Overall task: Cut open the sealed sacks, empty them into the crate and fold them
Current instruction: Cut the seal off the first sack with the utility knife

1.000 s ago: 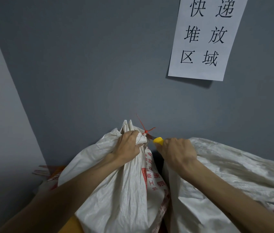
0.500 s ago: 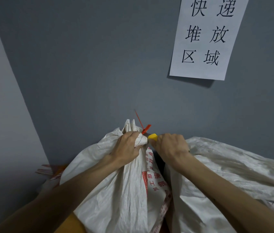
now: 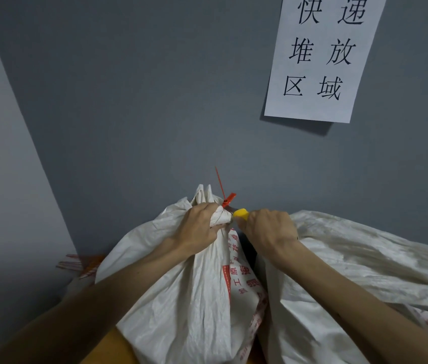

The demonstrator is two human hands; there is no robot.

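A white woven sack (image 3: 181, 292) with red print stands upright in front of me. Its bunched neck is closed by a red zip tie (image 3: 225, 197) whose tail sticks up. My left hand (image 3: 199, 227) grips the gathered neck just below the tie. My right hand (image 3: 269, 228) holds a yellow-handled cutter (image 3: 241, 214), its tip against the neck right under the tie. The blade itself is mostly hidden.
A second white sack (image 3: 359, 261) lies slumped to the right against the grey wall. A paper sign (image 3: 320, 56) hangs on the wall above. An orange surface (image 3: 108, 350) shows at the bottom, and red-striped material (image 3: 81, 265) lies at the left by the corner.
My right hand has moved the cutter left, up to the sack's neck. The zip tie's tag has turned and lifted. My left hand keeps its grip.
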